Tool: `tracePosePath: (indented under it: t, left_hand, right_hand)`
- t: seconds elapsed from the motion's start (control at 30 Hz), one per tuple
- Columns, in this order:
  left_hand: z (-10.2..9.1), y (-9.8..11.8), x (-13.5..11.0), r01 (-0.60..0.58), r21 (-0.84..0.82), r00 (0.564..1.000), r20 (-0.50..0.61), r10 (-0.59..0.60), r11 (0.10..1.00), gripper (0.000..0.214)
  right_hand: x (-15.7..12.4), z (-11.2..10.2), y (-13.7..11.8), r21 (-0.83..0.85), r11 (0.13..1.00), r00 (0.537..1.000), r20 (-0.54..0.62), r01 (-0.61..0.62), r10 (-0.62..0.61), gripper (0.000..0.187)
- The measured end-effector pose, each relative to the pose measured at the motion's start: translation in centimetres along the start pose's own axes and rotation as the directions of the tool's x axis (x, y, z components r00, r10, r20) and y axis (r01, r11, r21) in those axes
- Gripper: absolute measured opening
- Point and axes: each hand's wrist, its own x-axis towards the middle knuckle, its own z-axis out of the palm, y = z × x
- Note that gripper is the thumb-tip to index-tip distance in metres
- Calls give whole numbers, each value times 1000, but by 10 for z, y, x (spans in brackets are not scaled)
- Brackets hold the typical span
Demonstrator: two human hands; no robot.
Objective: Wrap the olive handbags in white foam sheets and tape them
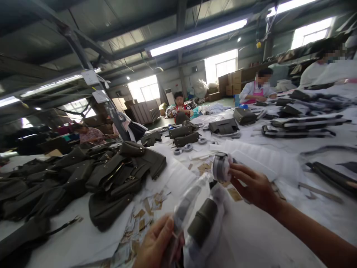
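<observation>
Coil [219, 167] held w/ R grip [252, 186], at tips.

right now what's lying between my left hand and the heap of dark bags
In the head view, scattered small brown and pale pieces lie on the white surface between your left hand and the heap of dark bags.

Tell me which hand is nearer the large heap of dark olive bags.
Left. The left hand, holding clear plastic wrapping, is to the right of the large heap of dark olive bags; the right hand, holding a round grey coil, is farther right.
</observation>
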Motion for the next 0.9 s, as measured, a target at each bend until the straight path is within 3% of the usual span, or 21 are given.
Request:
tracePosePath:
  t: [0.1, 0.23, 0.5, 0.7, 0.9]
  left_hand:
    - [9, 2, 4, -92, -18, 996, -18, 91, 996, 45]
    - [16, 5, 1, -76, 27, 997, 13, 76, 997, 37]
    - [27, 13, -4, -125, 13, 991, 43, 125, 992, 39]
    - [24, 20, 0, -115, 144, 988, 123, 97, 983, 41]
    - [19, 27, 4, -92, 281, 996, 40, 84, 955, 42]
  right_hand:
    - [-41, -18, -38, 16, 993, 990, 77, 117, -118, 38]
    - [-64, -10, -72, 114, 962, 940, 211, 249, -268, 44]
    - [-46, 19, -91, 97, 934, 929, 111, 343, -353, 37]
    - [-31, 29, -95, 41, 928, 925, 75, 371, -373, 36]
    - [-24, 37, -103, -18, 952, 952, 45, 305, -304, 23]
